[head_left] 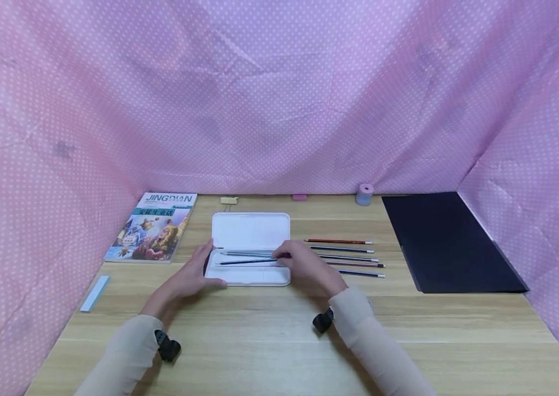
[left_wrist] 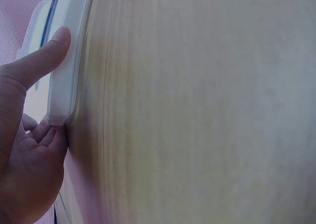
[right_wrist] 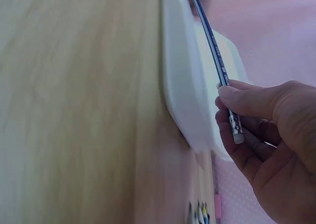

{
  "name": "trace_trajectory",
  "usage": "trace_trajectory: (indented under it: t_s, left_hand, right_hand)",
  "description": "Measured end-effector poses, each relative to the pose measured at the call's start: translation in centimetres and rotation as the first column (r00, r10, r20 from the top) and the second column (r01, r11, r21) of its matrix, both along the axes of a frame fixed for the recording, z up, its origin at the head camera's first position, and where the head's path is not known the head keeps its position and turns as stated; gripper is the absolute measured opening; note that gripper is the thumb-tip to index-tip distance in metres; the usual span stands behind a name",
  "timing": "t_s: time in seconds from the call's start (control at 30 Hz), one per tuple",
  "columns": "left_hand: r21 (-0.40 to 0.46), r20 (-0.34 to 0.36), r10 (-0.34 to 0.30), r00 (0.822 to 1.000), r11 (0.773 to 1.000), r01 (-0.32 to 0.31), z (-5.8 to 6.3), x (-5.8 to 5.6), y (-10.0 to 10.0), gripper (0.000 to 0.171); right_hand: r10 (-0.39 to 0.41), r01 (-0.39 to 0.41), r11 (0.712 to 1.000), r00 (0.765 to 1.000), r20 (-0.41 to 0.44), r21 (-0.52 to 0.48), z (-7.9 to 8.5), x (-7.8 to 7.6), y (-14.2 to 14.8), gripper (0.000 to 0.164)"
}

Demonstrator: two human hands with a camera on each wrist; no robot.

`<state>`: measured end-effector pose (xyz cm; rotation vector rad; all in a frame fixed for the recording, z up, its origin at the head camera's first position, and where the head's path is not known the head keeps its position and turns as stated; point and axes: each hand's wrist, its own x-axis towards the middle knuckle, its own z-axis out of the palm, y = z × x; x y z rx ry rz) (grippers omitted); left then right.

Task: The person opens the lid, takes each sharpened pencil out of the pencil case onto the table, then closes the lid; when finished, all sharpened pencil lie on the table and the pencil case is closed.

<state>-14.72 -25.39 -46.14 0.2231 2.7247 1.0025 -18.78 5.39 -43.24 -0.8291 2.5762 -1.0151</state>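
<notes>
A white pencil case [head_left: 259, 279] lies on the table with its lid [head_left: 251, 230] raised toward the back. My left hand [head_left: 190, 279] holds its left end, thumb at the front wall and fingers around the side. Between the thumb and fingers of my right hand [head_left: 308, 268] is a dark blue pencil [right_wrist: 213, 46], pinched near its eraser end. It slants above the case, tip pointing left. Inside the case another pencil [head_left: 247, 254] lies lengthwise, partly covered by the right hand. Right of the case, several pencils [head_left: 343, 249] lie in a loose row, some partly behind the right hand.
A magazine [head_left: 153, 228] lies at the back left, with a light blue strip [head_left: 95, 293] in front of it. Along the back are a yellow binder clip [head_left: 229, 201], a small pink block [head_left: 299, 197] and a pink-and-blue cylinder [head_left: 365, 194]. A black folder [head_left: 449, 242] lies right.
</notes>
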Motion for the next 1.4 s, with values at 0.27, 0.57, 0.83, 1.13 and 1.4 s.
trace_trajectory:
  t_s: [0.27, 0.57, 0.83, 1.13, 1.4]
  left_hand:
    - [-0.003, 0.0, -0.005, 1.0, 1.0, 0.005, 0.1, 0.1, 0.1, 0.123]
    - [-0.003, -0.002, -0.004, 1.0, 1.0, 0.004, 0.1, 0.1, 0.1, 0.122]
    - [-0.013, -0.006, -0.005, 1.0, 1.0, 0.005, 0.1, 0.1, 0.2, 0.122]
    - [-0.018, 0.005, 0.003, 1.0, 1.0, -0.002, 0.3, 0.2, 0.1, 0.121]
    - [-0.022, 0.0, -0.009, 1.0, 1.0, 0.009, 0.3, 0.2, 0.2, 0.122]
  right_hand:
    - [-0.035, 0.025, 0.998, 0.987, -0.154, -0.061, 0.2, 0.0, 3.9, 0.018]
    - [-0.149, 0.135, 0.988, 0.962, -0.23, -0.077, 0.0, 1.3, 9.5, 0.016]
    - [-0.216, 0.212, 0.976, 0.939, -0.27, -0.041, -0.6, 3.0, 14.1, 0.018]
    - [-0.248, 0.259, 0.966, 0.936, -0.249, 0.01, -2.1, 5.1, 17.9, 0.018]
    - [-0.312, 0.323, 0.946, 0.916, -0.254, 0.004, -2.5, 6.2, 19.4, 0.016]
